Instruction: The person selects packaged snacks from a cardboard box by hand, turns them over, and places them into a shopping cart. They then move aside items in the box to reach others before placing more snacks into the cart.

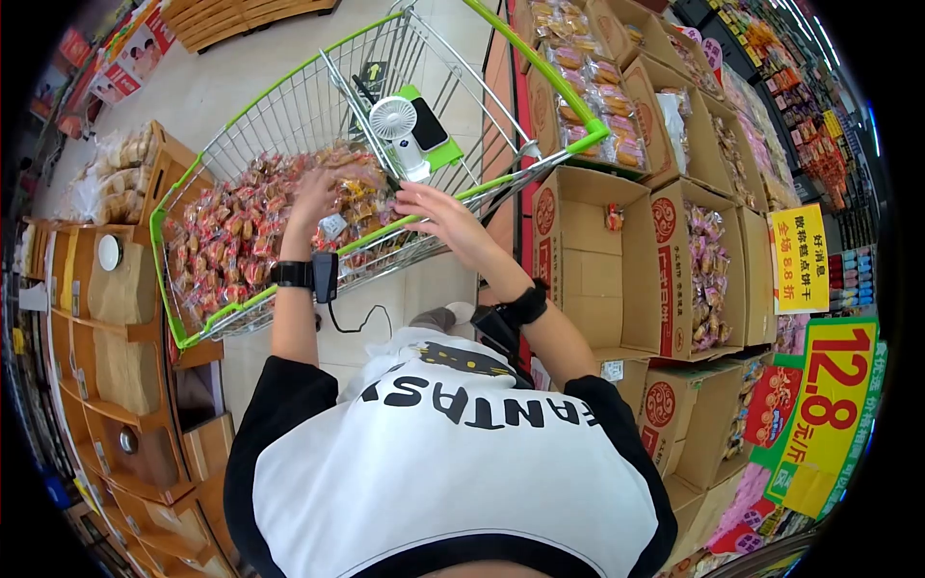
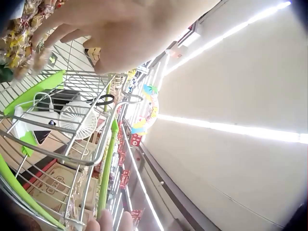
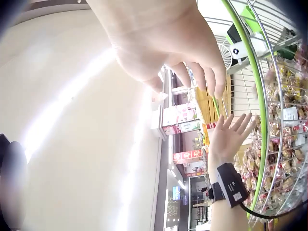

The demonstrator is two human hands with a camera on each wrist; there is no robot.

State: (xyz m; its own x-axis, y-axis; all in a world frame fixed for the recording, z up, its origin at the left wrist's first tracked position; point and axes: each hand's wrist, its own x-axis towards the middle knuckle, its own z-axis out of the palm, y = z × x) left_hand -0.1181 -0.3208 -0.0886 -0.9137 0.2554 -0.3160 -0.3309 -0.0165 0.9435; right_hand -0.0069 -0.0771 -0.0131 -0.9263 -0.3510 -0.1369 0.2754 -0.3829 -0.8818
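My left hand (image 1: 313,202) is over a heap of small wrapped pastries (image 1: 236,226) in a shopping cart, its fingers spread and palm bare in the right wrist view. Just off its fingertips a clear-wrapped packet (image 2: 37,61) shows as a blur. Near the cart's green-edged side, my right hand (image 1: 448,222) reaches with loosely straight fingers and holds nothing. A white label (image 1: 332,227) lies among the pastries between the hands. Beyond the fingers, a white handheld fan (image 1: 393,119) and a black phone (image 1: 427,123) sit on the cart's green flap.
The cart's green rail (image 1: 549,77) runs toward the shelf of cardboard boxes on the right. One box (image 1: 593,270) holds a single red packet; another holds purple packets (image 1: 708,275). A wooden shelf (image 1: 120,366) stands left. A cable (image 1: 361,323) hangs from my left wrist device.
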